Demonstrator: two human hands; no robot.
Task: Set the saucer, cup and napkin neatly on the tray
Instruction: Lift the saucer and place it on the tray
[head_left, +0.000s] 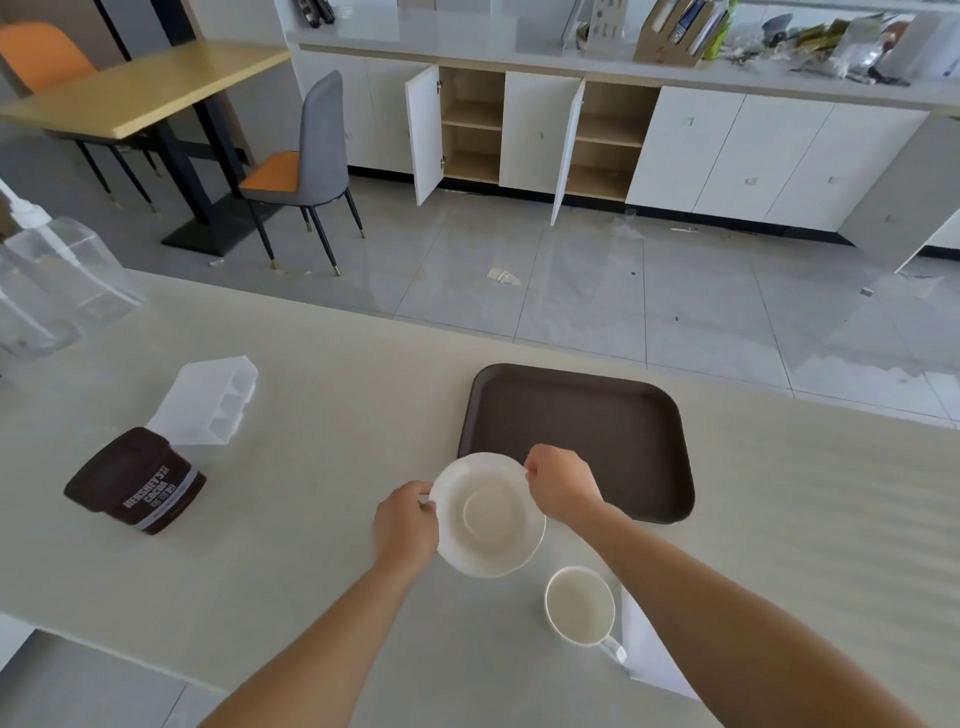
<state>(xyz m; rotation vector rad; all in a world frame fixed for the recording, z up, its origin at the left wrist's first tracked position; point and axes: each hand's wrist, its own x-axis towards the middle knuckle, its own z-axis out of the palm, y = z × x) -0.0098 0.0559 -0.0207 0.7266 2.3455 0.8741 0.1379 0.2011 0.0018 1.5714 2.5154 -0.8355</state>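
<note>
A white saucer (488, 514) is held by both hands just left of the dark brown tray (576, 410), tilted slightly above the counter. My left hand (405, 525) grips its left rim and my right hand (558, 483) grips its upper right rim. A white cup (581, 605) stands upright on the counter near me, handle pointing toward the lower right. A white napkin (647, 654) lies right of the cup, partly hidden under my right forearm. Nothing lies on the tray.
A dark brown cocoa tub (136, 480) lies on its side at the left, with a clear plastic box (210, 400) behind it. Clear plastic containers (57, 286) stand at the far left. The counter's far edge runs just behind the tray.
</note>
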